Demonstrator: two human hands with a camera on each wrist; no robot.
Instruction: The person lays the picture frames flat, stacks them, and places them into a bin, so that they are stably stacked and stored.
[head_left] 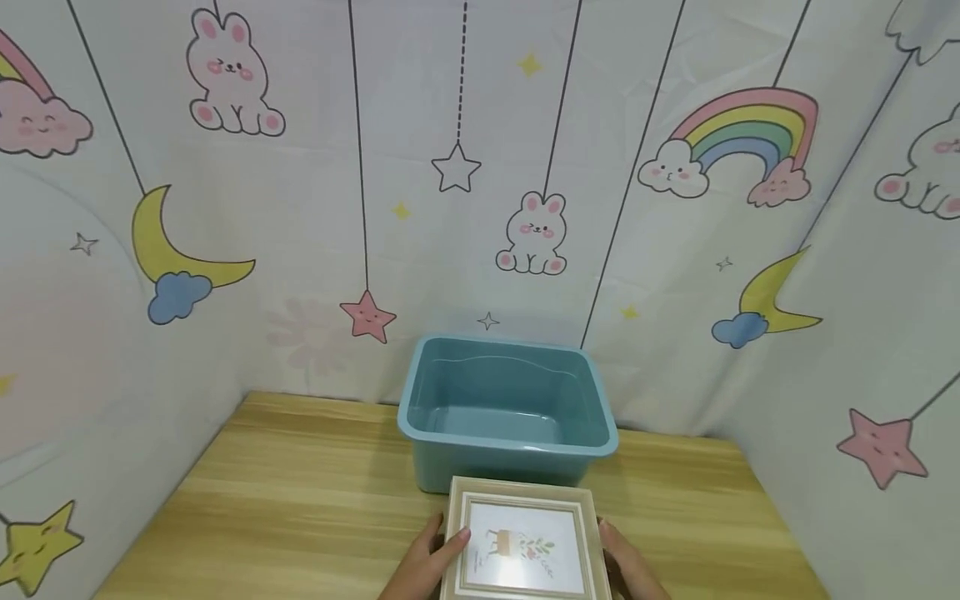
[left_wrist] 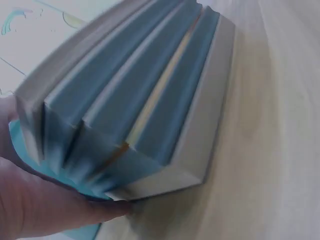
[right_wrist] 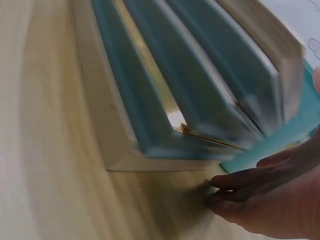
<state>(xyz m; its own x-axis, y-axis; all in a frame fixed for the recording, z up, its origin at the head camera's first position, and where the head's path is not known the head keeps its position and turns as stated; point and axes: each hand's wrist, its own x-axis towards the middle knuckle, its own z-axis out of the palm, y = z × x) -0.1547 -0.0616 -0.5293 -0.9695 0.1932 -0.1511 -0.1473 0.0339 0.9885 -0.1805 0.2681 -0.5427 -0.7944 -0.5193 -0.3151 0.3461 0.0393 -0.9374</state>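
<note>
A stack of several picture frames (head_left: 525, 546) lies flat at the front centre in the head view. The top frame is light wood around a small print of a potted plant. In the wrist views the stack shows blue-grey frames (left_wrist: 132, 85) sandwiched between pale ones, and a gold-coloured strip (right_wrist: 150, 70) among them. My left hand (head_left: 423, 562) grips the stack's left side, thumb over the top frame and another digit at the bottom edge. On the right side, my right hand (head_left: 633, 567) holds the stack, fingertips by its lower corner in the right wrist view.
A blue plastic bin (head_left: 510, 446) stands just behind the stack, at the back of the wood-grain table (head_left: 300, 483). Nothing shows inside it. A white printed cloth (head_left: 450, 250) with rabbits, stars and moons hangs around the back and both sides.
</note>
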